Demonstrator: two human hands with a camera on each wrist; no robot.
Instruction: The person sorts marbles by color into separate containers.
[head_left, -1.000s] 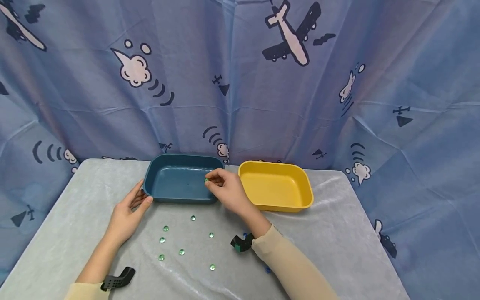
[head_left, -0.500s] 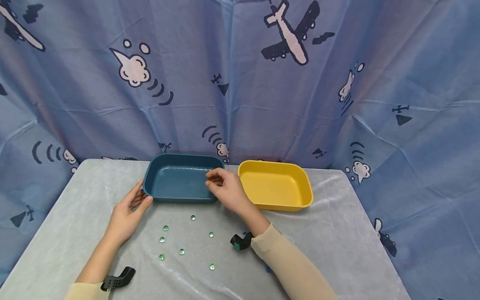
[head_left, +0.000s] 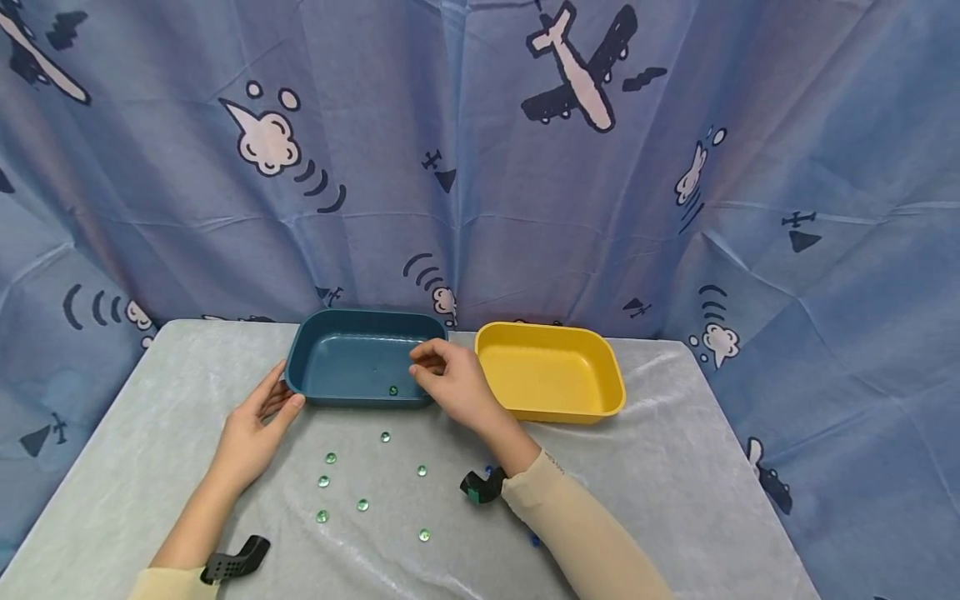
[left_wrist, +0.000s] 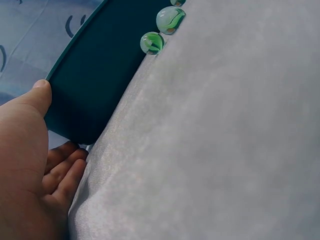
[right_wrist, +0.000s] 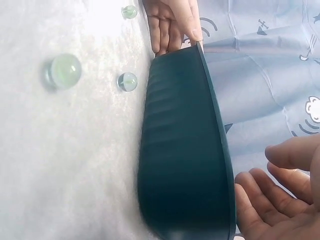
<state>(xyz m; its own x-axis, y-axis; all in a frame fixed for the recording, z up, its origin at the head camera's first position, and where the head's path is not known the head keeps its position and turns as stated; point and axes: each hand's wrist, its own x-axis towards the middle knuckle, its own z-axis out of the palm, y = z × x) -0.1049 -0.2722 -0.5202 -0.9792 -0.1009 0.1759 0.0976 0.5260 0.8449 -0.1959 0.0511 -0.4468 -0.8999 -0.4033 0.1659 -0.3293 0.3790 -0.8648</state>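
Note:
My left hand (head_left: pixel 255 429) holds the left front corner of a dark teal plastic tray (head_left: pixel 367 402), thumb at the rim and fingers along the outer side. Inside the tray, near its front wall, lies a green glass marble (head_left: pixel 393 390). Over the tray's right end is my right hand (head_left: pixel 457 379), thumb and forefinger apart with nothing between them. In the right wrist view its fingers (right_wrist: pixel 277 197) are loosely bent beside the rim. Several green marbles (head_left: pixel 362 505) lie scattered on the cloth in front of the tray.
A yellow plastic tray (head_left: pixel 551 414) stands right of the teal one, partly behind my right wrist. Blue marbles (head_left: pixel 535 540) show beside my right forearm, partly hidden. A pale grey cloth (head_left: pixel 660 467) covers the table, and a blue airplane-print curtain (head_left: pixel 390 167) hangs behind.
A second ago my right fingers pinched a green marble; they have let it go, and it has dropped into the teal tray and rolled slightly left. My left hand has stayed put.

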